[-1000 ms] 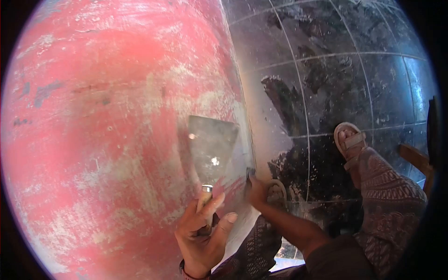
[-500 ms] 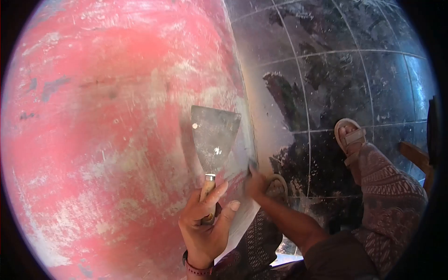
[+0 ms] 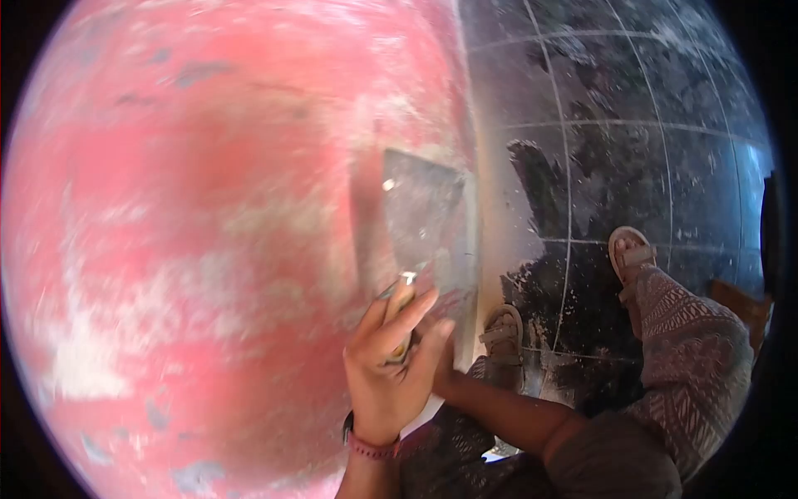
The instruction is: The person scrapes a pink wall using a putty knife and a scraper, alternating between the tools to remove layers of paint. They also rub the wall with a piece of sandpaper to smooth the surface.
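Observation:
My left hand (image 3: pixel 386 366) is closed around the wooden handle of a wide putty knife (image 3: pixel 422 204), its fingers partly stretched along the handle. The flat metal blade points up and away, in front of the pink wall (image 3: pixel 208 274), and is spotted with whitish residue. It is blurred by motion. My right hand (image 3: pixel 446 362) is just behind the left one, low by the wall. The left hand covers its fingers, so what it holds, if anything, is hidden.
Black floor tiles (image 3: pixel 615 183) with pale grout run along the wall's base, with dusty pale patches near it. My sandalled feet (image 3: pixel 629 249) stand on them. A brown wooden piece (image 3: pixel 740 308) shows at the far right. Pale worn patches mark the wall.
The view has shifted, and my left hand and the putty knife now appear farther right and higher. My right hand, earlier visible beside the left with a dark thing at its fingertips, is now mostly covered.

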The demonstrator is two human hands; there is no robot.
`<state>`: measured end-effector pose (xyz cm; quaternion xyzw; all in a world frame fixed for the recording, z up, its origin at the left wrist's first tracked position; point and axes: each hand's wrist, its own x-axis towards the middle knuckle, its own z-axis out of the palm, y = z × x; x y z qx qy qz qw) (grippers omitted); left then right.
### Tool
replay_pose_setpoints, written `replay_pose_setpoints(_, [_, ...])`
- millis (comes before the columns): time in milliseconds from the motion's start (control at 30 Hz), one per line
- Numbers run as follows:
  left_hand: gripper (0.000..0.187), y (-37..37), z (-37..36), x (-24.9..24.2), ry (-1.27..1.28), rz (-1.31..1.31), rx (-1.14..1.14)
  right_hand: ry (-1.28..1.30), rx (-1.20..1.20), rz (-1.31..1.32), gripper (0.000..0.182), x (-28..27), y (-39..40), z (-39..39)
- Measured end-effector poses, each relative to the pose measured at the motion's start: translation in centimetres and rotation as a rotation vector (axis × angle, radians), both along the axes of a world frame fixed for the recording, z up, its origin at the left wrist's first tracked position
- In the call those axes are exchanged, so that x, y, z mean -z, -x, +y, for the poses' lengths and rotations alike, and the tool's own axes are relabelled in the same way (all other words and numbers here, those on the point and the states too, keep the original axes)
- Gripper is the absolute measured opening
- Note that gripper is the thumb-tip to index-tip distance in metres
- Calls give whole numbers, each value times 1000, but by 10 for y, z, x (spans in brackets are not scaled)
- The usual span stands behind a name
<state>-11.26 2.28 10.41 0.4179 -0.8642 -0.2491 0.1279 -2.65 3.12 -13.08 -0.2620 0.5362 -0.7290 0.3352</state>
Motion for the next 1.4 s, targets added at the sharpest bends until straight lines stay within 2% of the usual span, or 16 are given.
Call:
replay_pose_setpoints(100, [40, -4, 12, -20, 94, 121, -19, -191, -138, 254, 41, -9, 23, 1])
replay_pose_setpoints(300, [34, -19, 35, -47, 264, 372, 23, -386, -370, -184, 37, -136, 87, 20])
replay_pose_setpoints(367, [33, -23, 47, -58, 312, 395, 21, -301, -333, -114, 39, -142, 62, 30])
replay_pose_setpoints(633, [29, -59, 108, -92, 364, 616, -9, 279, -50, 519, 50, -129, 3, 58])
replay_pose_setpoints(733, [28, -78, 107, -91, 407, 626, -39, 365, 48, 582, 55, -106, 1, 40])
replay_pose_setpoints(800, [29, -88, 100, -84, 427, 540, -97, 326, 77, 478, 56, -79, -4, 26])
replay_pose_setpoints(900, [29, -85, 90, -69, 242, 457, -226, 227, 98, 222, 56, -26, -12, 8])
replay_pose_setpoints(967, [29, -81, 81, -62, 262, 437, -202, -127, 163, 57, 55, 76, -33, -31])
replay_pose_setpoints(1033, [30, -77, 78, -58, 271, 396, -196, -475, 180, -221, 55, 119, -39, -54])
replay_pose_setpoints(1067, [30, -74, 75, -57, 271, 370, -192, -497, 146, -433, 55, 75, -8, -55])
replay_pose_setpoints(1133, [31, -72, 68, -52, 247, 358, -198, -92, 134, -782, 54, 21, -15, -55])
replay_pose_setpoints(1200, [33, -75, 61, -48, 207, 379, -220, 187, 203, -283, 53, -56, -18, -37])
replay_pose_setpoints(1267, [35, -66, 59, -45, 200, 429, -253, 170, 223, 235, 54, -86, 3, -19])
replay_pose_setpoints(1333, [36, -59, 56, -46, 215, 406, -247, 491, 252, 36, 56, -16, -11, -56])
replay_pose_setpoints(1367, [36, -60, 57, -45, 224, 350, -240, 405, 262, -418, 54, 33, -11, -73])
replay_pose_setpoints(1400, [36, -61, 60, -44, 230, 299, -243, 341, 241, -632, 52, 42, -4, -75])
